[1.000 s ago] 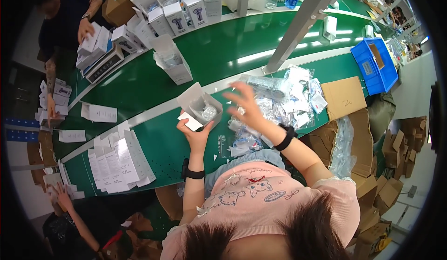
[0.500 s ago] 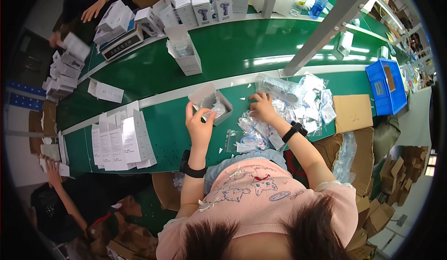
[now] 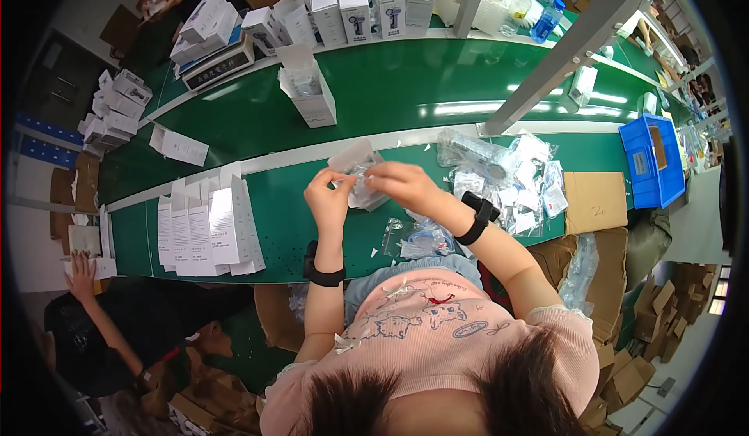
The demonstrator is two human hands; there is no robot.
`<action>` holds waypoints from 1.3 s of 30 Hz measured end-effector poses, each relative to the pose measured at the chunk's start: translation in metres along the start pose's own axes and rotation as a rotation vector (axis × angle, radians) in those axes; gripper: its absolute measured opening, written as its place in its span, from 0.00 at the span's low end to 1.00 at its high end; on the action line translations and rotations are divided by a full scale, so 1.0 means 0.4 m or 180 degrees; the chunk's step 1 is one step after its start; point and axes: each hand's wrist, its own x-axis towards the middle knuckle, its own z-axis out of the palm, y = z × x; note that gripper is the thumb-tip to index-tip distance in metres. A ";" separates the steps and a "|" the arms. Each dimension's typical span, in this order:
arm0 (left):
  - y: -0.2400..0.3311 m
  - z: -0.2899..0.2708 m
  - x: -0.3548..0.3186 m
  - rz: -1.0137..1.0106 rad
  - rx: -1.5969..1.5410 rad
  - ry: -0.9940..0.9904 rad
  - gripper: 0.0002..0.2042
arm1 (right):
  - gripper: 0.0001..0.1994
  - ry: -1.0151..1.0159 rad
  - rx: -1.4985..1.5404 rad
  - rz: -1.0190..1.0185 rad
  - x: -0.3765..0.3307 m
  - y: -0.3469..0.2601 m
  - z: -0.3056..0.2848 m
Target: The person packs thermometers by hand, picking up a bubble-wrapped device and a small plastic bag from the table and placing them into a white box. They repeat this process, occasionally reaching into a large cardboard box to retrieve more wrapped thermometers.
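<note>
Seemingly, the left grip (image 3: pixel 327 193) has thumb and finger close together, the right grip (image 3: pixel 402 185) curled alongside; whether either pinches anything, I cannot tell. Beside them, mid-frame, the open white box (image 3: pixel 349 157) looks light, crushable, best held by its side walls.

Large characters are lining a long box (image 3: pixel 218 68). Handwriting is marking the cardboard (image 3: pixel 594 199). Small print is showing on cartons (image 3: pixel 227 229).

pink ribbed top (image 3: pixel 421 349) with cat drawings (image 3: pixel 438 312), black wristbands (image 3: pixel 324 274), pale blue bottoms (image 3: pixel 413 270).
</note>
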 end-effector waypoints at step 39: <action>-0.266 0.003 -0.036 -0.0489 0.1398 -0.2585 0.46 | 0.47 -0.2713 -0.2586 0.3354 -0.089 0.405 -0.226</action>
